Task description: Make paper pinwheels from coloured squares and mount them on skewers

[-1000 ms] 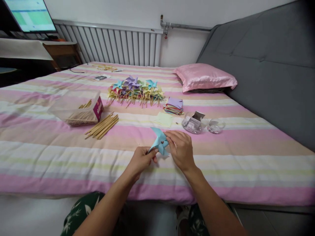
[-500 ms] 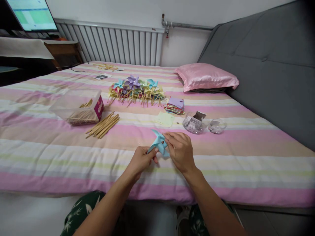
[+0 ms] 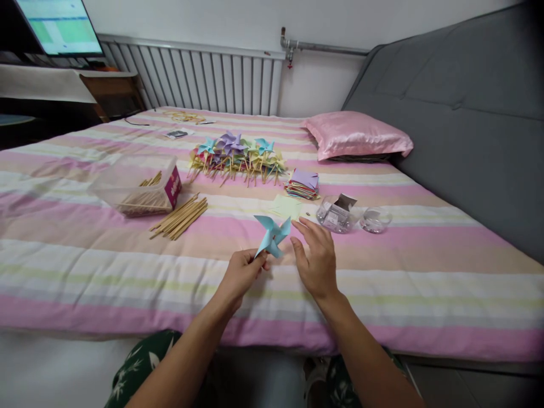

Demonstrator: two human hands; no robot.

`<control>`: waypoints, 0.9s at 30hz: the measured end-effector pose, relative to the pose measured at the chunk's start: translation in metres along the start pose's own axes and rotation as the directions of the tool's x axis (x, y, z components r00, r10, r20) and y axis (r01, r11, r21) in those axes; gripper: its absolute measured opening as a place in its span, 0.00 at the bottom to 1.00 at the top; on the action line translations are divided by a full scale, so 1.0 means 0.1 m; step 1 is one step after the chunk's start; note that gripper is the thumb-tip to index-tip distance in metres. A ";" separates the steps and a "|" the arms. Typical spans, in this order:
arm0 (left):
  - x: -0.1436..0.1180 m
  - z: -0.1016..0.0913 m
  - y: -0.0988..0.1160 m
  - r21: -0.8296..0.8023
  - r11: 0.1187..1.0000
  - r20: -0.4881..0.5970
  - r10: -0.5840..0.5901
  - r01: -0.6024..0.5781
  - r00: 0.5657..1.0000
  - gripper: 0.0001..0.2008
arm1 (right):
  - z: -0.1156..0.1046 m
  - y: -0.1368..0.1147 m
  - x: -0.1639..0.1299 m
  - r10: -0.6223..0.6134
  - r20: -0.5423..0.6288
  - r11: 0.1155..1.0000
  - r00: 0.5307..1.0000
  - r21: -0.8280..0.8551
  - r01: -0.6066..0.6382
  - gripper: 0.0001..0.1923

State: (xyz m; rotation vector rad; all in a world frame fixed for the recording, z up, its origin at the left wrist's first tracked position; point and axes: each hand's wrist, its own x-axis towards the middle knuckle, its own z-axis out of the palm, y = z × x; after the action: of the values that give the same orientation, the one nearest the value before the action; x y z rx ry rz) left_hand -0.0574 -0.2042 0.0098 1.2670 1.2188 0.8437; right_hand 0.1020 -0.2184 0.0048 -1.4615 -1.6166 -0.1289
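Right hand uncurled; left hand pinches pinwheel.

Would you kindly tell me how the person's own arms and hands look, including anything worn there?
The left hand and right hand are ungloved. The forearms are bare, with no sleeve, watch or bracelet in view. A dark green garment with pale leaf shapes shows beneath them.

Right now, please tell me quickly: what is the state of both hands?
Left hand: closed, holding the blue paper pinwheel.
Right hand: open beside it; whether a fingertip touches it cannot be told.
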 end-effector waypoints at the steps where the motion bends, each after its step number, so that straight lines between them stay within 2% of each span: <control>1: 0.00 -0.01 0.01 -0.009 1.000 -0.016 0.013 -0.013 1.000 0.14 | 0.01 0.00 0.00 0.017 -0.015 1.000 1.000 0.026 -0.017 0.16; 5: 0.00 -0.02 0.01 -0.010 0.997 -0.046 0.078 -0.078 0.996 0.10 | 0.05 0.00 -0.03 0.072 -0.015 0.989 0.997 0.130 -0.070 0.12; 8: 0.01 -0.01 -0.01 -0.010 0.987 0.008 0.161 -0.160 0.987 0.12 | 0.06 -0.03 -0.03 0.109 0.016 0.971 0.994 0.212 -0.110 0.11; 11: 0.03 -0.01 -0.03 0.119 0.952 0.017 0.281 -0.281 0.960 0.17 | 0.06 -0.05 -0.02 0.190 0.067 0.930 0.979 0.306 -0.202 0.10; 14: 0.04 -0.02 -0.05 0.398 0.845 -0.052 0.408 -0.356 0.911 0.18 | 0.06 -0.05 -0.02 0.297 0.160 0.848 0.941 0.410 -0.337 0.11; 16: 0.03 -0.02 -0.06 0.515 0.763 -0.075 0.494 -0.391 0.866 0.20 | 0.09 -0.05 -0.03 0.333 0.240 0.766 0.912 0.494 -0.410 0.13; 20: -0.01 0.01 -0.08 0.596 0.656 -0.048 0.605 -0.463 0.795 0.23 | 0.16 -0.06 -0.07 0.327 0.341 0.632 0.881 0.615 -0.473 0.15; 25: -0.02 0.04 -0.09 0.635 0.608 -0.038 0.641 -0.477 0.767 0.19 | 0.19 -0.10 -0.09 0.330 0.382 0.489 0.863 0.713 -0.503 0.13; 27: -0.02 0.05 -0.10 0.645 0.584 -0.025 0.660 -0.493 0.751 0.18 | 0.18 -0.11 -0.09 0.344 0.388 0.462 0.855 0.723 -0.514 0.12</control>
State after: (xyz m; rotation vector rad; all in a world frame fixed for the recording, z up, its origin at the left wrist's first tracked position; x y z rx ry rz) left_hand -0.0547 -0.2088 0.0004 2.2376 1.3504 1.1743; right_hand 0.0820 -0.2171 -0.0062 -1.0758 -1.0963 0.9805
